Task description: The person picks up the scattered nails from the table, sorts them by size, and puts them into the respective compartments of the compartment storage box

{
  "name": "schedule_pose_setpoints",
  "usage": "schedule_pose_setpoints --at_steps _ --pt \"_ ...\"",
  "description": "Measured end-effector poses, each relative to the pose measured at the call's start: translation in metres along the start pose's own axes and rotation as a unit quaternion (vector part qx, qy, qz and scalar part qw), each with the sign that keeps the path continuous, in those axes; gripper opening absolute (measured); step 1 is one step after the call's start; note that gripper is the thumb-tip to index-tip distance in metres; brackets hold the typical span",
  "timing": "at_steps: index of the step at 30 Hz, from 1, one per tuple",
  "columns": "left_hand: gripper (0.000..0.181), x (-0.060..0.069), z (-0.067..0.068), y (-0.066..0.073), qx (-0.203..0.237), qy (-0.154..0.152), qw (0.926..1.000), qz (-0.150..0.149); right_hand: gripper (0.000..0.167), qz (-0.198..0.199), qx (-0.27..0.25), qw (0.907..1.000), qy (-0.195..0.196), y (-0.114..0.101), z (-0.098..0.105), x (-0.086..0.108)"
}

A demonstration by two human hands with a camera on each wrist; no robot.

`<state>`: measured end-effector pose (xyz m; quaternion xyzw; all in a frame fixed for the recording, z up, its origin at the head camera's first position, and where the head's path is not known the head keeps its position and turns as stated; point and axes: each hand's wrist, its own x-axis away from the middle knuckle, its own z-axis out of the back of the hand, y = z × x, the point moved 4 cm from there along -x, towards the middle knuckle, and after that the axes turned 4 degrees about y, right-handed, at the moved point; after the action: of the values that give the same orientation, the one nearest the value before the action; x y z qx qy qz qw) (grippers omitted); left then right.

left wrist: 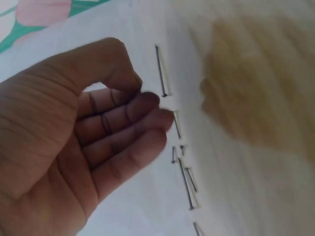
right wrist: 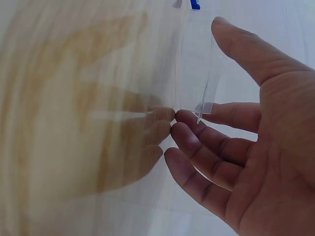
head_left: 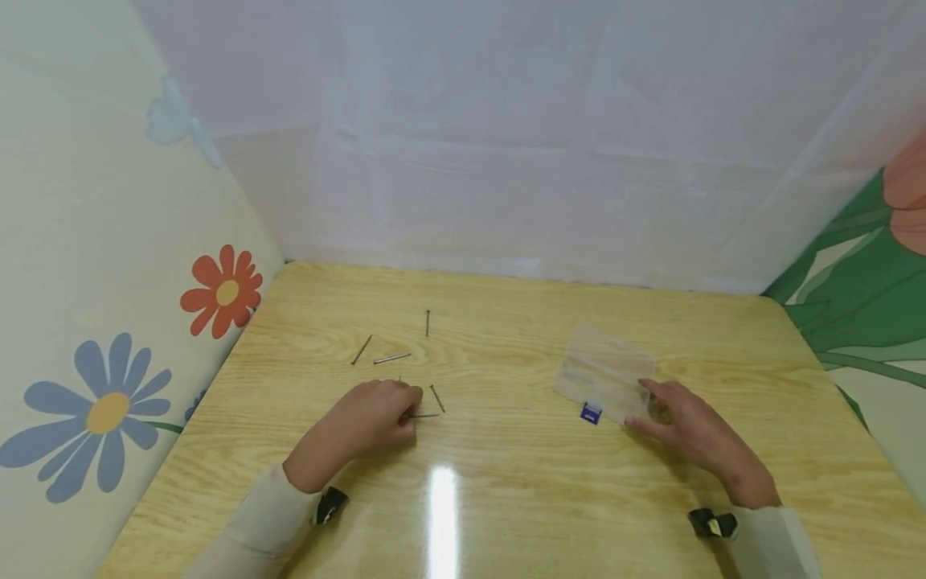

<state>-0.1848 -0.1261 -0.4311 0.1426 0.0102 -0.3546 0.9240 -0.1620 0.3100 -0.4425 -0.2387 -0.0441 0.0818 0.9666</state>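
Note:
Several nails lie loose on the table to the left, among them one nail (head_left: 391,358) behind my left hand (head_left: 379,414) and another nail (head_left: 437,398) beyond its fingertips. The hand rests low over the wood, next to a nail (head_left: 424,415) by its fingers. In the left wrist view its fingers (left wrist: 147,118) are loosely bent, the thumb near the index finger, with no nail visible between them. My right hand (head_left: 683,422) is at the near right corner of a clear, square plastic case (head_left: 604,366) with a blue clasp (head_left: 591,413). Its relaxed fingers (right wrist: 204,157) touch the case's edge, the thumb apart from them.
The light wood table (head_left: 506,490) reaches back to a pale cloth wall (head_left: 463,201). Flower-printed panels stand on both sides, with a red flower (head_left: 227,292) at left and green leaves (head_left: 882,297) at right.

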Motion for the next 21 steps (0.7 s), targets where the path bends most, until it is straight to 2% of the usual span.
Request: schedule_pose_setpoints --at_steps 7,13,21 --pt "0.020 -0.017 0.000 0.012 0.033 0.017 0.9989 -0.030 0.085 -0.002 0.006 1.0000 -0.001 0.001 0.000 0.000" --pt "0.018 -0.033 0.001 0.024 0.029 0.019 0.9983 -0.047 0.084 0.001 0.006 1.0000 0.003 0.001 0.000 0.001" --pt "0.020 -0.062 -0.004 0.042 0.026 0.018 0.9966 -0.076 0.082 0.002 0.008 1.0000 0.001 0.001 0.000 0.000"
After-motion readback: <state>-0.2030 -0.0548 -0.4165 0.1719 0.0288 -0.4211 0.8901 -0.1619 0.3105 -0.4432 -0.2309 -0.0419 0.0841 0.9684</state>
